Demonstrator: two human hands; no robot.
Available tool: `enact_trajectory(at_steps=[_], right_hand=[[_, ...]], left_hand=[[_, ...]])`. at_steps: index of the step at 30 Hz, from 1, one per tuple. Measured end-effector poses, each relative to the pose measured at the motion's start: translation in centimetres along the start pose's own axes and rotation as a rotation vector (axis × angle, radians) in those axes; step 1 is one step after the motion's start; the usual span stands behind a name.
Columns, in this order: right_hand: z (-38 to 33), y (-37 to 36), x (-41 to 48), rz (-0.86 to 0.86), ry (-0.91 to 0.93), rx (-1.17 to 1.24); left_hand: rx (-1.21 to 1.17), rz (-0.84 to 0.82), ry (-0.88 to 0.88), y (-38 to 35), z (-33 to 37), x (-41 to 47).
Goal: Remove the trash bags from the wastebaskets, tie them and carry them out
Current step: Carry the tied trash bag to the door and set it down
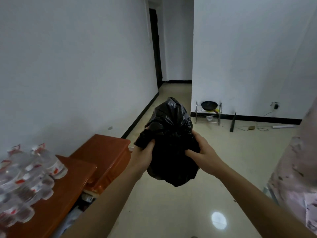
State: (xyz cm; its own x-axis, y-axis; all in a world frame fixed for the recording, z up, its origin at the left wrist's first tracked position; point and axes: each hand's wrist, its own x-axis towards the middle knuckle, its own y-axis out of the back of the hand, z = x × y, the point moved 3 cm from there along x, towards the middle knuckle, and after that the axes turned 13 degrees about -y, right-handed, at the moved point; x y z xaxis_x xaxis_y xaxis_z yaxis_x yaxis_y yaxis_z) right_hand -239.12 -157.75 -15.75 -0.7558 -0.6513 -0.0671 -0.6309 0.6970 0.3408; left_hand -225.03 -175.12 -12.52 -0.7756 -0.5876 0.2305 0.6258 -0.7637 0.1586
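Observation:
A full black trash bag (171, 138) hangs in the air in front of me, above the tiled floor. My left hand (143, 156) grips a bunched flap of the bag at its left side. My right hand (203, 152) pinches the plastic on the bag's right side, fingers dug into it. The bag's top is gathered into a loose crumpled peak. No wastebasket is in view.
An orange-brown wooden cabinet (103, 152) stands at the left wall, with a pack of water bottles (25, 177) on it. A wire rack holding a black pan (209, 105) stands by the right wall. A hallway (176, 90) leads ahead. Patterned fabric (298, 169) fills the right edge.

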Motion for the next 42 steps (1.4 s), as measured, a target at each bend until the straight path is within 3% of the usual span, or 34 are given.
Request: enact_trajectory(at_steps=[9,20,28,38,42], right_hand=[[-2.9,4.5,31.3,-0.012,0.014,-0.018],[-7.3,0.9,67.3,-0.06,0.079,-0.055],[-9.8,0.4,91.4,-0.013,0.016,-0.024],[-4.7,5.6,122.8,0.044,-0.018,-0.021],[-5.5,8.9,135.8,0.039,-0.031,-0.015]], left_hand=[[-0.03,0.1,0.056,-2.4,-5.2,29.7],[-0.094,0.205,0.016,3.0,-15.3,63.5],[-0.108,0.106,0.042,5.3,-20.1,89.4],[-0.067,-0.018,0.002,-0.2,-30.2,120.1],[-0.052,0.011,0.048,-1.9,-31.8,132.2]])
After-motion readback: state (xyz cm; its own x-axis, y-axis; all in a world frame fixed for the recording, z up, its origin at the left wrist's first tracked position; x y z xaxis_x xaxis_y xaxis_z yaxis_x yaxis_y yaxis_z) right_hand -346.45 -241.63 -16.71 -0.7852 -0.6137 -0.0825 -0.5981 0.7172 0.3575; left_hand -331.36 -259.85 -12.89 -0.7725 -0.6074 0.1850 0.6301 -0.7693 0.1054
